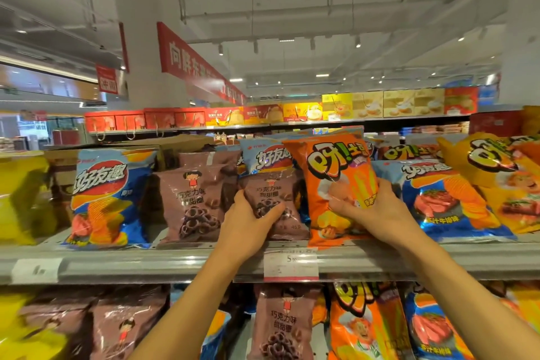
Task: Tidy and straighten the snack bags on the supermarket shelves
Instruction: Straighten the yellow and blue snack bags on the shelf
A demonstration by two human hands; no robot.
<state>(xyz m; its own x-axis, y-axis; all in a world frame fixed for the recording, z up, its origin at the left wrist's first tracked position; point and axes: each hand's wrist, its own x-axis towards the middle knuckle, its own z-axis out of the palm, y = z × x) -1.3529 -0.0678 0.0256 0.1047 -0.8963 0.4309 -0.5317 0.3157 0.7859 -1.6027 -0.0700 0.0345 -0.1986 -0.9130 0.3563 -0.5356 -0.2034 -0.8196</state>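
A brown chocolate-ring snack bag point(270, 193) stands on the top shelf point(146, 264); my left hand point(248, 222) grips its lower left side. Right beside it an orange potato-stick bag point(336, 172) stands tilted, and my right hand point(371, 210) holds its lower right part, fingers curled over the front. A blue chip bag point(264, 156) shows behind the brown one. Another brown bag point(191, 202) and a blue chip bag point(109, 196) stand further left.
A blue steak-flavour bag point(450, 199) and yellow-orange bags point(502, 178) lean at the right. A yellow bag point(20, 199) sits at the far left. A price tag point(290, 264) hangs on the shelf edge. The lower shelf holds more brown point(280, 321), orange point(362, 324) and blue bags.
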